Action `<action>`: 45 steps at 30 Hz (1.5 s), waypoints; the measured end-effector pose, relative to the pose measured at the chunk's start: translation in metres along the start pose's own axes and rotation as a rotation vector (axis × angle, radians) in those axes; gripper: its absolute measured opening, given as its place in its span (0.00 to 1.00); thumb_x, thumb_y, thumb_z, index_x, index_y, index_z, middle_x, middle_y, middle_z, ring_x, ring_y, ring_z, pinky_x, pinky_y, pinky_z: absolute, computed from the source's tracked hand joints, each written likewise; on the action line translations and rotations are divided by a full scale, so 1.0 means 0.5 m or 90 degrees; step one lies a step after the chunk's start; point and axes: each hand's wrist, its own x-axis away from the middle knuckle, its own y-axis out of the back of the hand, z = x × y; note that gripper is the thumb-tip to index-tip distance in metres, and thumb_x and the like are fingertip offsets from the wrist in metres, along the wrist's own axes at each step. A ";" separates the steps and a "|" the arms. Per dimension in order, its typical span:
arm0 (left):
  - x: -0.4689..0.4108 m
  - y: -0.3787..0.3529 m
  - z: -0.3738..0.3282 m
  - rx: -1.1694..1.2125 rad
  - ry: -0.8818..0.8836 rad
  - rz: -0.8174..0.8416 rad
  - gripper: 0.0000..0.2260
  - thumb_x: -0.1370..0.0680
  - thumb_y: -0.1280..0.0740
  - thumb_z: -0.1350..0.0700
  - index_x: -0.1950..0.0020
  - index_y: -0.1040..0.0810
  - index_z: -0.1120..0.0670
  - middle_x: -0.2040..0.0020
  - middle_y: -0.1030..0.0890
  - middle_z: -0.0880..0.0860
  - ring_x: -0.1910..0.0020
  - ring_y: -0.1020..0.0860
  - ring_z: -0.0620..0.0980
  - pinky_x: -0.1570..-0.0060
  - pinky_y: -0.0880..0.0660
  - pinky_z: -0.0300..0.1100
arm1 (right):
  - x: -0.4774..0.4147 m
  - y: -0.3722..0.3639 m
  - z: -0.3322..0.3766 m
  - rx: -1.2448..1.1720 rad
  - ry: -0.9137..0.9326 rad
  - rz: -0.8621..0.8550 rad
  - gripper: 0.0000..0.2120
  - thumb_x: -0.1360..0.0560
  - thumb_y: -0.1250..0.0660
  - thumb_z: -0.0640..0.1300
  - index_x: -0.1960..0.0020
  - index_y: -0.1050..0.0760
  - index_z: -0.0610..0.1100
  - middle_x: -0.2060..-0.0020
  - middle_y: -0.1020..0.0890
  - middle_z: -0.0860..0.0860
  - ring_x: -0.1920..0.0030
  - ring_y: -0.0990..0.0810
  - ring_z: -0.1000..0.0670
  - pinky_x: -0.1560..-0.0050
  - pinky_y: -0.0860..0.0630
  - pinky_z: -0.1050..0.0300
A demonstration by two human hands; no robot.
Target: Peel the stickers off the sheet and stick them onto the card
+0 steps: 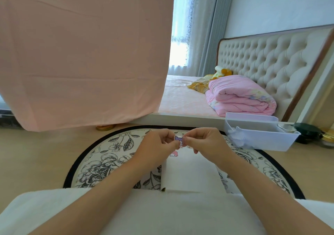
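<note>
Above the white rectangular card (189, 173), left hand (159, 144) and right hand (206, 142) pinched a small purple sticker (178, 138). One pink sticker (174, 153) seemed already stuck there.

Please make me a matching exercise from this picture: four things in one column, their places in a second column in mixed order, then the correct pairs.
Things
1. purple sticker
2. pink sticker
3. plastic box
4. folded quilt

Places
A. on the bed
B. to the right of the round mat
C. pinched between the left hand and the right hand
D. on the white card

Pairs: 1-C, 2-D, 3-B, 4-A
</note>
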 end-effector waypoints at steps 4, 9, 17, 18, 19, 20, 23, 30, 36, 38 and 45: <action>-0.019 -0.015 -0.007 -0.055 -0.016 -0.017 0.03 0.24 0.29 0.52 0.58 0.18 0.46 0.61 0.16 0.49 0.72 0.25 0.37 0.64 0.28 0.38 | -0.015 0.005 -0.009 0.050 0.017 -0.025 0.03 0.28 0.24 0.39 0.60 0.13 0.45 0.68 0.14 0.49 0.71 0.24 0.57 0.67 0.26 0.61; -0.042 -0.035 -0.008 -0.057 -0.013 -0.027 0.04 0.25 0.28 0.54 0.59 0.16 0.46 0.64 0.15 0.50 0.72 0.25 0.41 0.70 0.29 0.35 | -0.018 0.001 -0.032 0.134 0.030 -0.078 0.06 0.29 0.26 0.42 0.63 0.15 0.52 0.69 0.15 0.56 0.67 0.17 0.56 0.55 0.16 0.48; -0.026 -0.038 0.013 -0.063 -0.018 -0.048 0.03 0.24 0.28 0.55 0.58 0.16 0.48 0.66 0.16 0.44 0.70 0.19 0.40 0.62 0.23 0.40 | -0.010 -0.011 -0.036 0.388 0.136 -0.121 0.03 0.30 0.30 0.54 0.61 0.17 0.58 0.66 0.17 0.65 0.63 0.23 0.66 0.65 0.32 0.66; -0.025 -0.036 0.014 -0.075 -0.022 -0.049 0.04 0.25 0.28 0.55 0.58 0.16 0.48 0.66 0.16 0.43 0.71 0.19 0.39 0.62 0.23 0.41 | -0.009 -0.013 -0.037 0.416 0.156 -0.129 0.03 0.30 0.30 0.55 0.60 0.17 0.58 0.66 0.17 0.65 0.63 0.24 0.67 0.66 0.34 0.67; -0.024 -0.035 0.015 -0.086 -0.025 -0.049 0.04 0.25 0.29 0.55 0.59 0.16 0.48 0.67 0.16 0.42 0.71 0.20 0.38 0.62 0.23 0.42 | -0.008 -0.014 -0.038 0.438 0.179 -0.136 0.04 0.30 0.30 0.55 0.59 0.17 0.57 0.66 0.17 0.65 0.64 0.24 0.67 0.66 0.35 0.68; -0.023 -0.034 0.015 -0.091 -0.028 -0.049 0.04 0.25 0.29 0.55 0.59 0.17 0.47 0.68 0.17 0.42 0.71 0.20 0.37 0.62 0.24 0.41 | -0.008 -0.015 -0.041 0.455 0.202 -0.144 0.04 0.30 0.30 0.55 0.59 0.17 0.57 0.66 0.17 0.64 0.66 0.25 0.67 0.67 0.35 0.69; -0.020 -0.037 0.014 -0.082 -0.026 -0.043 0.04 0.25 0.29 0.55 0.58 0.17 0.47 0.68 0.17 0.43 0.71 0.19 0.38 0.62 0.23 0.41 | -0.010 -0.017 -0.048 0.487 0.247 -0.175 0.05 0.31 0.30 0.54 0.62 0.18 0.54 0.67 0.17 0.62 0.69 0.26 0.64 0.67 0.31 0.65; -0.018 -0.045 0.021 -0.050 -0.029 -0.071 0.05 0.25 0.29 0.56 0.59 0.18 0.46 0.68 0.18 0.43 0.72 0.19 0.39 0.65 0.26 0.36 | -0.009 -0.023 -0.055 0.500 0.315 -0.222 0.05 0.31 0.31 0.51 0.65 0.20 0.52 0.69 0.19 0.61 0.71 0.26 0.61 0.70 0.27 0.61; -0.028 -0.033 0.031 -0.004 -0.020 -0.081 0.05 0.26 0.28 0.56 0.60 0.16 0.47 0.67 0.18 0.47 0.73 0.26 0.38 0.67 0.29 0.36 | -0.015 -0.015 -0.040 0.113 0.094 -0.042 0.07 0.25 0.27 0.44 0.62 0.15 0.48 0.67 0.15 0.54 0.72 0.27 0.58 0.67 0.28 0.60; -0.030 -0.030 0.032 0.000 -0.033 -0.075 0.04 0.25 0.28 0.55 0.59 0.16 0.47 0.65 0.17 0.49 0.71 0.25 0.41 0.66 0.26 0.37 | -0.017 -0.006 -0.035 0.020 0.030 -0.001 0.07 0.24 0.28 0.41 0.60 0.15 0.44 0.65 0.14 0.48 0.71 0.26 0.52 0.69 0.28 0.60; -0.032 -0.029 0.034 0.031 -0.072 -0.045 0.01 0.25 0.26 0.55 0.56 0.16 0.49 0.62 0.16 0.52 0.63 0.19 0.54 0.60 0.21 0.46 | -0.018 0.001 -0.038 -0.059 -0.047 0.049 0.05 0.24 0.27 0.43 0.57 0.15 0.43 0.63 0.15 0.46 0.70 0.27 0.51 0.72 0.34 0.61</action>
